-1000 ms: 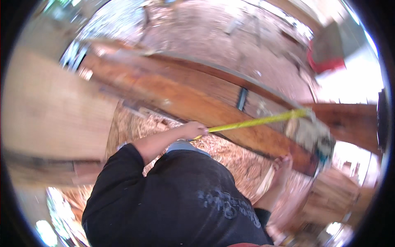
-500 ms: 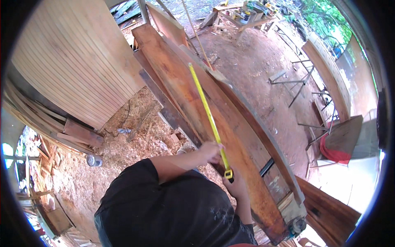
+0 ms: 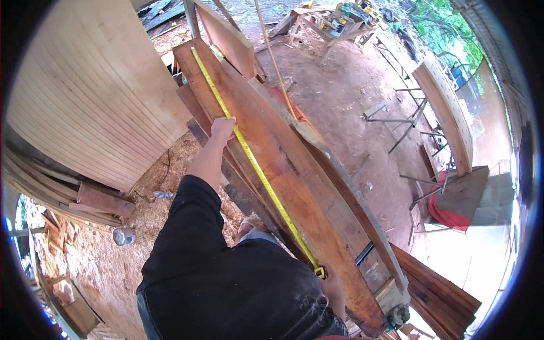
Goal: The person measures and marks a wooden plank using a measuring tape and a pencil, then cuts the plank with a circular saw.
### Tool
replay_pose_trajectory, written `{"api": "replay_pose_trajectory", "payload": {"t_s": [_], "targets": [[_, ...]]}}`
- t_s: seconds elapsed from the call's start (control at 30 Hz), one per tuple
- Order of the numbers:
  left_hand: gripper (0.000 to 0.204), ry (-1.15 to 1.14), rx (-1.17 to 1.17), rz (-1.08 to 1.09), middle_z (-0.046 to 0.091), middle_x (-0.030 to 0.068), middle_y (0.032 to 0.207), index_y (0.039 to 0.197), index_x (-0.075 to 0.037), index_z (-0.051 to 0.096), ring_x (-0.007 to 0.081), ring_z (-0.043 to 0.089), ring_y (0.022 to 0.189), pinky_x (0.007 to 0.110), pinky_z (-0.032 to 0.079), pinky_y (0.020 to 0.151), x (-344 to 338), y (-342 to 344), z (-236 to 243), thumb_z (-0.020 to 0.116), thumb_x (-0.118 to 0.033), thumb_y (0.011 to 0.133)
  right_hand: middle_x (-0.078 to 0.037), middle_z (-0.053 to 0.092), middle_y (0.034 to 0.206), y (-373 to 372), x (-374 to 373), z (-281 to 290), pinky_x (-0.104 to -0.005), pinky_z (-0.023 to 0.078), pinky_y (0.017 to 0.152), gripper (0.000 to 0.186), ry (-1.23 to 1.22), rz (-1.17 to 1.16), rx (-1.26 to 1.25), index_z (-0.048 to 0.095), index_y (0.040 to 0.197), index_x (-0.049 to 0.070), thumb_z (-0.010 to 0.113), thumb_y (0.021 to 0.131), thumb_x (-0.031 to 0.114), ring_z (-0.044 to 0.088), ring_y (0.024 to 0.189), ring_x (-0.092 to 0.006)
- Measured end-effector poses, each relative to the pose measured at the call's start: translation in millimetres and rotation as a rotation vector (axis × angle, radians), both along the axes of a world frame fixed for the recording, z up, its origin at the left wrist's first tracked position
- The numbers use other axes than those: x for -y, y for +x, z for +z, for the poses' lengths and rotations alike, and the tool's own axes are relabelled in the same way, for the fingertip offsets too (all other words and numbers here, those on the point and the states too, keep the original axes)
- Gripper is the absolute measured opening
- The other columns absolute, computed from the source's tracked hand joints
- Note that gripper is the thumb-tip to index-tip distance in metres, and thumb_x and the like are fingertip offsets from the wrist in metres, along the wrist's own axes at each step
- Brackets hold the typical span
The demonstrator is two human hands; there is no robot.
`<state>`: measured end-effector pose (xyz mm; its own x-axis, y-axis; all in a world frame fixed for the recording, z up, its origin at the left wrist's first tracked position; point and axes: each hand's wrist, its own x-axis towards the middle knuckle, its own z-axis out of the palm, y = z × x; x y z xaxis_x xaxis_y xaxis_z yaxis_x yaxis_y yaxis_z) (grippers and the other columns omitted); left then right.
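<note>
A yellow tape measure (image 3: 321,272) has its blade (image 3: 255,166) drawn out along a long reddish-brown plank (image 3: 310,198), reaching close to the plank's far end. My left hand (image 3: 222,128) is reached out along the plank, its fingers closed on the blade at the plank's left edge. Down at the near end my right hand (image 3: 330,284), partly hidden by my black shirt, grips the tape's case. A dark strip (image 3: 365,253) lies across a paler board to the right of the plank.
A pale grooved panel (image 3: 90,85) stands at left, with curved strips and a tin (image 3: 123,236) below it among shavings. A cluttered workbench (image 3: 334,25) is at the back; a long beam (image 3: 445,110) on metal stands is at right, near a red cloth (image 3: 447,207).
My left hand has moved forward along the plank, and the blade now reaches further toward the far end. My right hand with the case has moved nearer and lower in view.
</note>
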<state>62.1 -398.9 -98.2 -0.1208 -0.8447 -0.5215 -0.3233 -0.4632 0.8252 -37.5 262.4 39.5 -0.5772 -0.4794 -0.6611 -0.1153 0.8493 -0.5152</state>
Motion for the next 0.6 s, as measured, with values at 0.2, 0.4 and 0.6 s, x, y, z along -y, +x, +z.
{"api": "replay_pose_trajectory", "payload": {"t_s": [0.2, 0.4, 0.6], "targets": [[0.042, 0.033, 0.014, -0.057, 0.076, 0.0076, 0.084, 0.1, -0.002, 0.074, 0.0161, 0.07, 0.063, 0.034, 0.06, 0.055, -4, 9, 21, 0.062, -0.042, 0.105, -0.02, 0.071, 0.115, 0, 81, 4, -0.0428, 0.054, 0.096, 0.061, 0.011, 0.05, -0.034, 0.061, 0.132, 0.01, 0.081, 0.077, 0.023, 0.069, 0.11, -0.0352], [0.047, 0.049, -0.045, -0.086, 0.074, 0.009, 0.082, 0.097, -0.001, 0.073, 0.0183, 0.068, 0.056, 0.033, 0.058, 0.052, 11, 8, 12, 0.06, -0.046, 0.106, -0.022, 0.072, 0.115, -5, 101, 15, -0.0458, 0.054, 0.095, 0.063, 0.135, 0.11, -0.095, 0.059, 0.135, 0.011, 0.081, 0.078, 0.026, 0.07, 0.111, -0.0392], [0.045, 0.076, -0.061, -0.168, 0.073, 0.0142, 0.092, 0.109, 0.002, 0.068, 0.0207, 0.073, 0.067, 0.029, 0.058, 0.053, 6, 10, 12, 0.065, -0.043, 0.104, -0.022, 0.069, 0.122, -12, 81, 0, -0.0448, 0.052, 0.1, 0.063, 0.033, 0.098, -0.101, 0.059, 0.136, 0.01, 0.078, 0.076, 0.019, 0.066, 0.119, -0.0388]]}}
